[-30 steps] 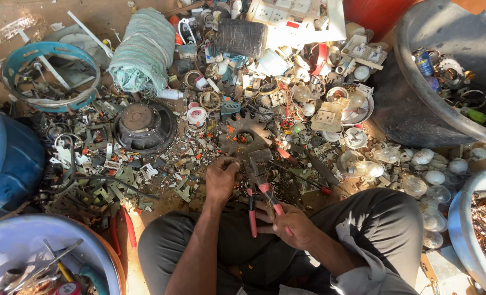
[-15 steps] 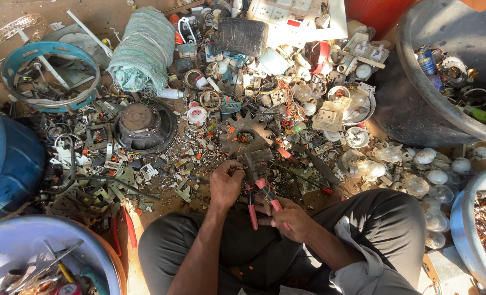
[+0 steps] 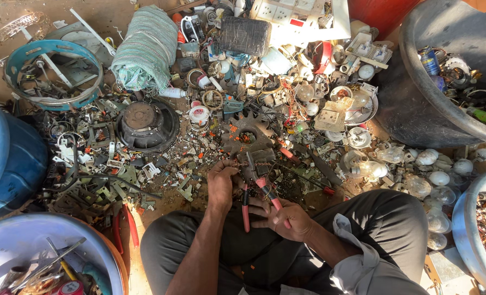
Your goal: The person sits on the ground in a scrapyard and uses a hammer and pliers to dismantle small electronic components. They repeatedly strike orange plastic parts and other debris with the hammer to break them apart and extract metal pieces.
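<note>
Two hands (image 3: pixel 254 199) on red-handled pliers (image 3: pixel 259 191)

A single head-worn camera looks almost straight down from above a seated person's lap, close over the left hand (image 3: pixel 221 186) and right hand (image 3: pixel 286 218), facing forward across the scrap-strewn floor (image 3: pixel 161 205), with tubs cut off at the frame's edges

1. The dirt floor (image 3: pixel 13 16) carries a dense spread of scrap.
2. On it lie a round black speaker (image 3: pixel 146 124), a striped cloth bundle (image 3: pixel 144 46), clear bulbs (image 3: pixel 436 177) and a gear wheel (image 3: pixel 248 133).
</note>
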